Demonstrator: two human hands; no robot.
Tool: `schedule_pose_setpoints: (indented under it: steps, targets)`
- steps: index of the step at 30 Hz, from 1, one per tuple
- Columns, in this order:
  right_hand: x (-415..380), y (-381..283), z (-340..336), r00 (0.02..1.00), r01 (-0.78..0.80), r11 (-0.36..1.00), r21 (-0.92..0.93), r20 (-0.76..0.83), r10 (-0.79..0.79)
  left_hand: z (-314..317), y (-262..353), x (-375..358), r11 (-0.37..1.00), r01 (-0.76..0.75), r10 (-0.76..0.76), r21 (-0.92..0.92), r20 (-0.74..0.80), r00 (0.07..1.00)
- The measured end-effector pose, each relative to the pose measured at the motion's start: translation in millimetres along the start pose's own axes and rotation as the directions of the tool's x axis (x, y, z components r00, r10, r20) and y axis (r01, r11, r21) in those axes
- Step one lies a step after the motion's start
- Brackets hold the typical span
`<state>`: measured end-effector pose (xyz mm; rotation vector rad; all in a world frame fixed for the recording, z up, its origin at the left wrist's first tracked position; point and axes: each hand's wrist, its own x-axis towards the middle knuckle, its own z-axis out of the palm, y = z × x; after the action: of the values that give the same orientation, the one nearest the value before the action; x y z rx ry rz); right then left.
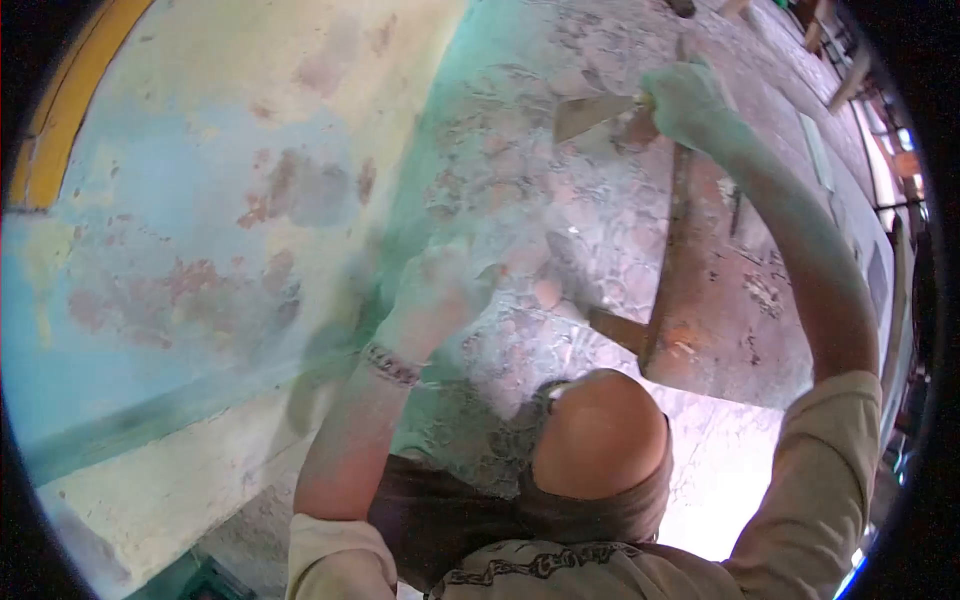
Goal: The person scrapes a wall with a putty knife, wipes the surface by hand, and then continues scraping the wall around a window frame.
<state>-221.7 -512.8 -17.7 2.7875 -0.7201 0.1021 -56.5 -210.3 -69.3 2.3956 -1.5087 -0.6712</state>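
Note:
My right hand, coated in pale dust, is closed around the handle of a scraper at the upper right. The blade points left and flares away from the handle, over the littered floor. A wooden board lies just below that hand. My left hand, also dusty and with a bracelet at the wrist, is near the foot of the wall, above the rubble. Motion blur hides its fingers, so I cannot make out whether it holds anything.
A blue and cream wall with worn, flaking paint rises on the left, with a yellow strip at its edge. Flakes and rubble cover the floor. My bare knee is low in the middle. A small wood piece touches the board.

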Motion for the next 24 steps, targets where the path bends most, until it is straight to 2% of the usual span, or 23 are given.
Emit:
schedule_pose_setpoints:
  steps: [3,6,8,9,11,14,16,19,21,23,24]
  targets:
    - [2.2,-9.2,4.3,0.991,0.011,0.998,-0.057,0.137,-0.003,7.2,-21.6,3.2,0.999,-0.01,0.012,-0.032,0.077,0.997]
    - [2.5,-17.0,-2.5,0.975,0.019,1.0,-0.013,0.223,-0.016,17.8,-49.7,4.8,0.999,0.032,-0.027,-0.026,0.182,0.983]
    - [-7.1,-11.8,-7.7,0.978,-0.061,0.992,0.112,0.208,0.036,23.5,-45.9,-0.8,0.997,0.075,-0.081,0.034,0.215,0.973]
    - [-8.7,-9.6,-12.1,0.971,-0.108,0.98,0.165,0.229,0.069,26.1,-52.3,-0.5,1.0,0.029,-0.03,0.008,0.179,0.983]
    - [-5.6,2.2,-12.6,0.984,-0.173,0.947,0.269,0.088,0.154,32.1,-65.3,-3.4,0.998,-0.056,0.061,-0.042,0.108,0.992]
    - [-0.1,6.3,-22.7,0.935,-0.297,0.871,0.391,-0.067,0.348,28.2,-75.2,-6.8,0.994,-0.098,0.102,-0.038,0.122,0.987]
    - [0.4,15.6,-10.3,0.883,-0.356,0.831,0.428,-0.137,0.449,25.8,-77.4,-1.7,0.997,-0.033,0.044,-0.066,0.179,0.983]
    - [-7.8,25.4,24.9,0.83,-0.209,0.946,0.248,-0.467,0.306,14.1,-68.1,13.8,0.997,0.071,-0.06,-0.036,0.251,0.966]
    - [-5.2,5.3,1.1,0.84,-0.438,0.801,0.407,-0.133,0.526,13.1,-70.7,31.9,0.99,0.133,-0.119,-0.034,0.283,0.952]
    - [-2.9,7.2,-1.2,0.896,-0.382,0.889,0.253,-0.133,0.423,17.5,-73.2,53.2,0.987,0.145,-0.115,-0.075,0.313,0.943]
    - [-2.8,11.2,0.3,0.918,-0.346,0.923,0.169,-0.141,0.37,29.9,-78.5,58.5,0.995,0.045,-0.029,-0.09,0.177,0.984]
